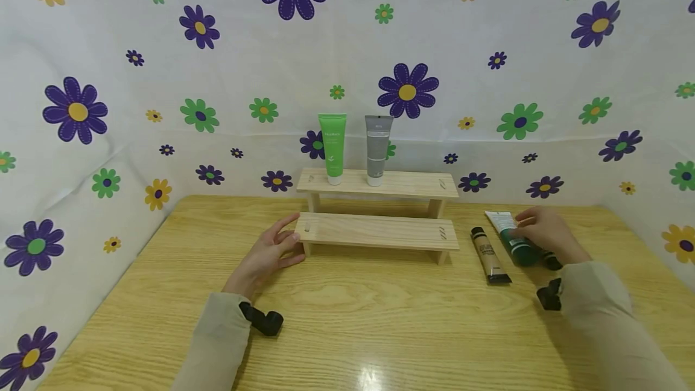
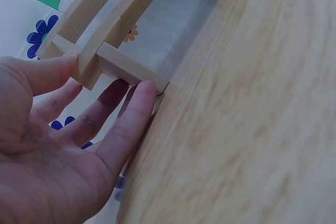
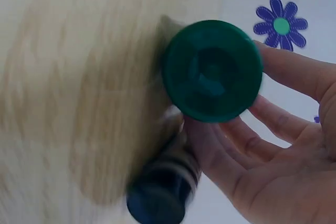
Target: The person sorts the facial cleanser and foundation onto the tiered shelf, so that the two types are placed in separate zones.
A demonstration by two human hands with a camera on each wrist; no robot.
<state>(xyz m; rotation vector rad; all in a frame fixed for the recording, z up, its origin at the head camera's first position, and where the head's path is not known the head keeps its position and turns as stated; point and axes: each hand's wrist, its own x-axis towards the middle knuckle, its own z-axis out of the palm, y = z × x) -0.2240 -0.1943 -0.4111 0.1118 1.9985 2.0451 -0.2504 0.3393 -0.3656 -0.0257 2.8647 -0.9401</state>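
Note:
My left hand (image 1: 269, 250) holds the left end of a two-step wooden rack (image 1: 374, 231). In the left wrist view its thumb lies against the step's end and its fingers (image 2: 137, 111) touch the leg. Over at the right, my right hand (image 1: 549, 234) grips a green and white tube (image 1: 505, 229) lying on the table. The right wrist view shows this tube's round green cap (image 3: 212, 72) end-on, with fingers on its far side. Beside it lies a dark-capped tube (image 3: 160, 195), mostly hidden by the hand in the head view.
On the rack's upper step stand a bright green tube (image 1: 334, 149) and a grey tube (image 1: 377, 152), both cap down. A tan tube with a black cap (image 1: 490, 256) lies between rack and right hand. Flower-patterned cloth (image 1: 347, 47) hangs behind the wooden table (image 1: 347, 324).

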